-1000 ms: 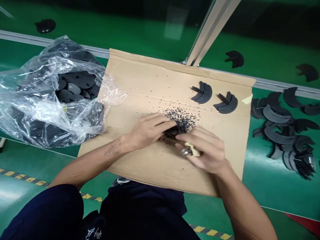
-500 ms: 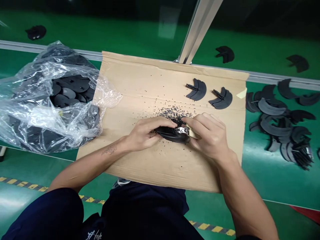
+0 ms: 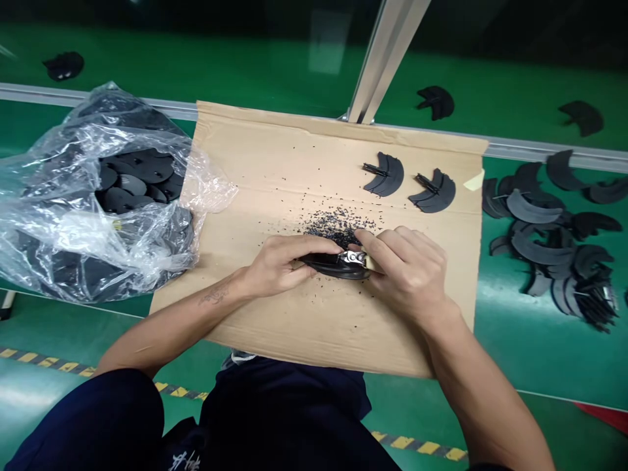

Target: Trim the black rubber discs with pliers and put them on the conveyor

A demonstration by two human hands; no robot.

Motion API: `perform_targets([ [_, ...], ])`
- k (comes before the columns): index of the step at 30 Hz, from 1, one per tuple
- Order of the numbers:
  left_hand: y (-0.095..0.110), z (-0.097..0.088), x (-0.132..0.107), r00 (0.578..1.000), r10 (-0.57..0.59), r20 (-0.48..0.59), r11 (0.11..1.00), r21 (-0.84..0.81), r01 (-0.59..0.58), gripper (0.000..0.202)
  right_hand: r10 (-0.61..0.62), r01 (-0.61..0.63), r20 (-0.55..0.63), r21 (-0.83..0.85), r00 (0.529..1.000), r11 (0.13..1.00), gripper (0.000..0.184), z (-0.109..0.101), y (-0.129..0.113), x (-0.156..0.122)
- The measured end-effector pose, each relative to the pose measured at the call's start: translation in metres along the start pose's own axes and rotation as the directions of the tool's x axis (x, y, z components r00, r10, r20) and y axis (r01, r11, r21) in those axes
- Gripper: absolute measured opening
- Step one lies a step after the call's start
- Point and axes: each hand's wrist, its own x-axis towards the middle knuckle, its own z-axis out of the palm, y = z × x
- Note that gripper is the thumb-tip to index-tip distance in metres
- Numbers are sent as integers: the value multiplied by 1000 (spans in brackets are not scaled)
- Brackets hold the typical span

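My left hand (image 3: 280, 263) grips a black curved plastic part (image 3: 333, 266) between thumb and fingers, above the middle of the cardboard. My right hand (image 3: 407, 265) is closed around nippers (image 3: 353, 257) with a bright metal head; a bit of pale handle shows by the fingers. The metal head touches the upper right side of the part, and the exact spot at the jaws is too small to make out. Under and behind both hands lies a heap of tiny black plastic clippings (image 3: 333, 222). Beyond the right hand, two black crescent parts with stems (image 3: 384, 175) lie on the cardboard.
The cardboard sheet (image 3: 255, 150) covers the middle of a green table (image 3: 515, 353). On the left stands a clear plastic bag (image 3: 59, 229) of black discs (image 3: 147, 167). Black crescent pieces (image 3: 540, 242) are piled on the right. A metal post (image 3: 387, 62) rises at the back.
The nippers and right hand have shifted slightly left against the black part, and less of the pale handle shows. The left hand still holds the part in nearly the same place.
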Motion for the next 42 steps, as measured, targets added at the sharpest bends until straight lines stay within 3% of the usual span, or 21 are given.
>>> perform_targets([
  [4, 0, 1, 0, 999, 34, -28, 999, -6, -34, 39, 17, -16, 38, -15, 999, 1000, 21, -5, -2, 2],
  [9, 3, 1, 1, 995, 84, -45, 996, 9, -84, 38, 12, -12, -6, -43, 1000, 999, 18, -10, -4, 3],
  [14, 3, -1, 1, 990, 142, -18, 987, 84, -140, 35, 12, -12, 0, -40, 1000, 999, 15, -5, -5, 2],
  [20, 4, -2, 4, 982, 180, -51, 971, 169, -169, 28, 67, -68, 15, 146, 998, 987, 19, 1, 1, -2],
  [28, 4, -6, 10, 979, 192, -74, 956, 238, -170, 23, 192, -209, 102, 194, 976, 959, 19, 1, 8, -4],
  [31, 5, -4, 11, 987, 150, -63, 957, 261, -128, 23, 193, -223, 159, 197, 968, 955, 22, 5, 5, -3],
  [35, 9, -4, 13, 995, -39, -91, 991, 124, 50, 31, 225, -253, 160, 187, 961, 949, 17, 2, 8, 0],
  [38, 6, -19, 26, 977, -136, -162, 984, 93, 152, 48, 181, -189, 136, 48, 974, 981, 24, 0, 15, -1],
  [42, -8, -70, 70, 982, -151, -109, 891, 416, 184, 43, 107, -102, 118, -51, 987, 994, 25, 4, 27, -7],
])
